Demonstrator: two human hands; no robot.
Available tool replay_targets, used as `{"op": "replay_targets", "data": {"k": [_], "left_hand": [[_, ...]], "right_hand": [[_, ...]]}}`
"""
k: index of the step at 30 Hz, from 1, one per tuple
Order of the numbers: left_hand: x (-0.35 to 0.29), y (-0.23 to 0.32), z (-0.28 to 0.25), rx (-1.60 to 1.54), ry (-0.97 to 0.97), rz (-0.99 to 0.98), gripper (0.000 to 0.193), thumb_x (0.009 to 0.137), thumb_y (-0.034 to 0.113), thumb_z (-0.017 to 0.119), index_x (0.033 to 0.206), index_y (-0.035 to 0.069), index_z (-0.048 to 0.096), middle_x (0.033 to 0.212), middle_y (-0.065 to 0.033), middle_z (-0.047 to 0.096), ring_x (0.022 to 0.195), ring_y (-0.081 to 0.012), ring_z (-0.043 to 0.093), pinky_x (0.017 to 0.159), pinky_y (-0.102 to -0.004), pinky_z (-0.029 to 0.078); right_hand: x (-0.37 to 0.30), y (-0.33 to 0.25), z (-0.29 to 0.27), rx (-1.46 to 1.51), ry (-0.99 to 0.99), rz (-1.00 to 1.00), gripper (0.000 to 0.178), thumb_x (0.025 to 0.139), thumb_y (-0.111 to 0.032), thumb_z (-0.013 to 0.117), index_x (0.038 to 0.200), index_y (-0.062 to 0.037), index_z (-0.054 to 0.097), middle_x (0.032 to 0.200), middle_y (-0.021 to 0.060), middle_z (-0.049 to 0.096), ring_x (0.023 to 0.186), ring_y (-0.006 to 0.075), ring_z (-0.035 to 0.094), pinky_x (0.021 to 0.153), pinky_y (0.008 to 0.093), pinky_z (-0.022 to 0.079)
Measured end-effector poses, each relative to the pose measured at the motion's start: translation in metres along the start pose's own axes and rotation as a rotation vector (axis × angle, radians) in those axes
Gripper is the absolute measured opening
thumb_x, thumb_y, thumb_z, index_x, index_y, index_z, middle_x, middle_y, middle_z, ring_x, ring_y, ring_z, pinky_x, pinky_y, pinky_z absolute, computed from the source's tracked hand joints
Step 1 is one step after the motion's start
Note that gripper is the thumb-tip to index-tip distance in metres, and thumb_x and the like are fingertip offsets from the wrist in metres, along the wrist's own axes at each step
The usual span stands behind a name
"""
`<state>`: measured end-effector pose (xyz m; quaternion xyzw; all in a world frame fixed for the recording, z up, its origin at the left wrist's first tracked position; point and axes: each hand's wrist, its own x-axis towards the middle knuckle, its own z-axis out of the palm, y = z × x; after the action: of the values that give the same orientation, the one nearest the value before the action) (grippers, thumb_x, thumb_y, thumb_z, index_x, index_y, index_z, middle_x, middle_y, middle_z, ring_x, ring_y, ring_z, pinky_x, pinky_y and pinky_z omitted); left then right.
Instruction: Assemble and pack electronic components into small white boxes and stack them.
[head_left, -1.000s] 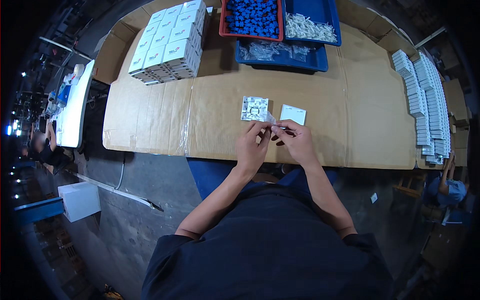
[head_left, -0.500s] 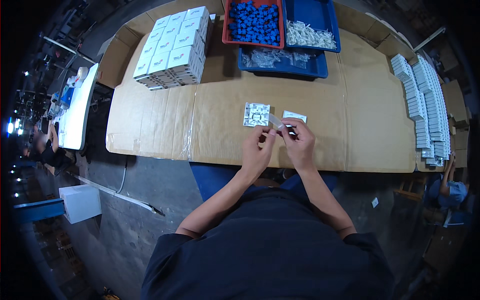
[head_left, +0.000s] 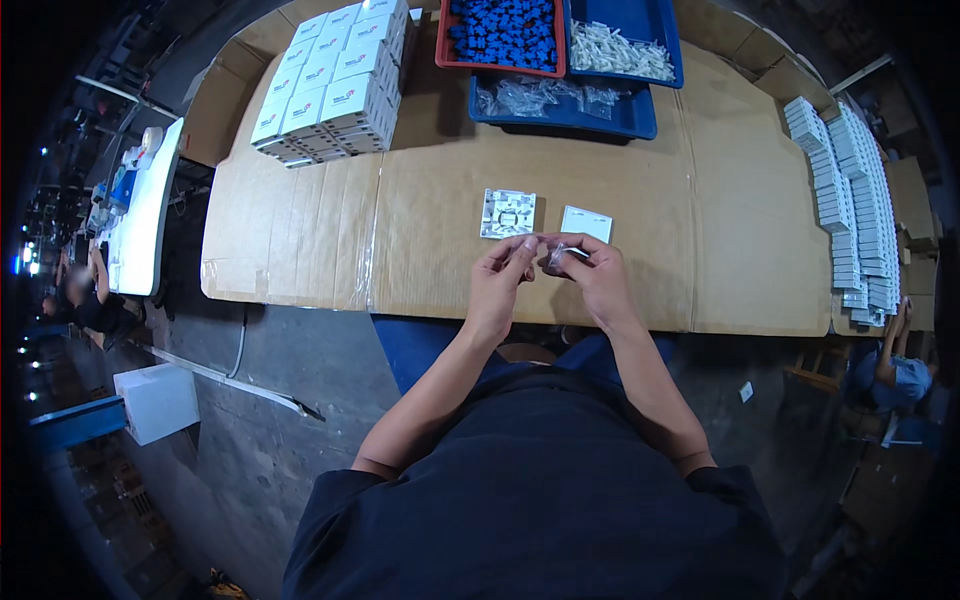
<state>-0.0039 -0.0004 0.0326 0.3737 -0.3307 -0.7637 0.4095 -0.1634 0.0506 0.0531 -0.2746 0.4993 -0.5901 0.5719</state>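
Note:
Above the table's near edge, my two hands meet at the fingertips. My right hand [head_left: 600, 287] is closed in a pinch on a small clear plastic bag [head_left: 556, 259], which looks crumpled. Thumb and fingers of my left hand [head_left: 498, 283] are pressed together too; what they grip is too small to make out. Just beyond the left fingers lies a square white plastic housing [head_left: 508, 214], its moulded inside facing up. A flat white square plate [head_left: 587, 224] rests beyond my right fingers, partly covered by them.
Stacked white boxes [head_left: 335, 85] stand at the back left. A red tray [head_left: 500, 68] of blue parts, a blue tray [head_left: 676, 50] of white pieces and another blue tray [head_left: 630, 125] with clear bags sit at the back. White pieces [head_left: 850, 200] form rows at right. Other people work at both sides.
The translucent bag stretched upright between my fingers is now crumpled down in my right hand. My view has shifted slightly, and more of the white plate shows.

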Motion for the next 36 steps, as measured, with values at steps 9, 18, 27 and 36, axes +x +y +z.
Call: {"op": "replay_targets", "data": {"k": [9, 18, 27, 36], "left_hand": [[-0.001, 0.023, 0.000, 0.869, 0.049, 0.562, 0.067, 0.085, 0.032, 0.086, 0.142, 0.009, 0.060, 0.122, -0.0065, 0.067, 0.100, -0.0157, 0.064, 0.090, -0.0332, 0.046], [0.003, 0.035, -0.013, 1.385, -0.305, 0.772, 0.061, 0.071, 0.027, 0.090, 0.128, 0.017, 0.070, 0.123, 0.0004, 0.069, 0.117, -0.0178, 0.064, 0.114, -0.0443, 0.033], [-0.002, 0.024, -0.012, 1.213, -0.243, 0.721, 0.050, 0.076, 0.023, 0.088, 0.122, 0.016, 0.070, 0.115, 0.0000, 0.072, 0.113, -0.0187, 0.065, 0.109, -0.0439, 0.037], [-0.006, 0.018, -0.011, 1.157, -0.229, 0.712, 0.041, 0.076, 0.022, 0.088, 0.112, 0.010, 0.073, 0.112, -0.0028, 0.073, 0.111, -0.0236, 0.064, 0.103, -0.0397, 0.040]], "right_hand": [[0.005, 0.015, -0.012, -0.066, 0.012, -0.020, 0.016, 0.097, 0.007, 0.064, 0.111, 0.0058, 0.069, 0.100, 0.0076, 0.075, 0.090, 0.0136, 0.072, 0.084, 0.0279, 0.060], [0.004, 0.012, -0.012, -0.165, -0.011, -0.007, 0.014, 0.095, 0.010, 0.065, 0.106, 0.0036, 0.061, 0.098, 0.0093, 0.072, 0.092, 0.0145, 0.072, 0.083, 0.0270, 0.060], [-0.002, 0.009, -0.019, -0.279, -0.091, -0.013, 0.012, 0.102, -0.004, 0.065, 0.111, 0.0028, 0.066, 0.102, 0.0098, 0.072, 0.096, 0.0146, 0.072, 0.083, 0.0285, 0.061], [-0.016, -0.014, -0.004, -0.091, -0.162, 0.105, 0.045, 0.115, -0.034, 0.041, 0.124, -0.0003, 0.070, 0.129, 0.0114, 0.070, 0.114, 0.0216, 0.068, 0.091, 0.0368, 0.061]]}}
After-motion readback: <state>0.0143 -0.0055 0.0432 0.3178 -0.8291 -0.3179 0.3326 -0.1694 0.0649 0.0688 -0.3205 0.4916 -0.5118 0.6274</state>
